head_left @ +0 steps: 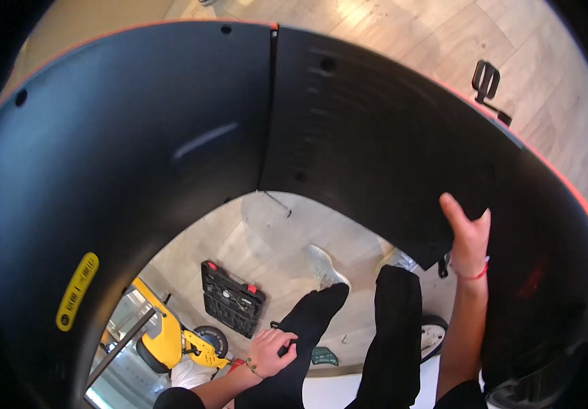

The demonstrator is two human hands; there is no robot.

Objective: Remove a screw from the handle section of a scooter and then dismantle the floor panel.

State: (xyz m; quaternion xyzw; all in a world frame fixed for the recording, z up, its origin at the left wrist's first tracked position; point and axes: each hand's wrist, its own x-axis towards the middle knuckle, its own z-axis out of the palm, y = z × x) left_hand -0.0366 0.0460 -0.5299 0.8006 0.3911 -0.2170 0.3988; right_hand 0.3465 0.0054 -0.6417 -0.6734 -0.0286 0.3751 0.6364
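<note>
A large glossy black curved panel [376, 136] with an orange-red outer rim arches around me. A vertical seam [269, 116] divides it near the top middle, and a yellow label [77, 292] marks its left part. My right hand [470, 238] grips the panel's right part at an inner edge, thumb against the black face, with the other fingers mostly hidden. My left hand [272, 351] is low over my left leg, fingers curled around something small and dark that I cannot make out. A thin bent rod [279, 203] shows just below the seam.
An open black tool case [232, 300] with red latches lies on the wood-look floor. Beyond my left hand is a yellow wheeled machine [164, 330]. A green patterned piece [324, 356] lies between my legs. A black pedal [486, 80] sticks out past the panel, upper right.
</note>
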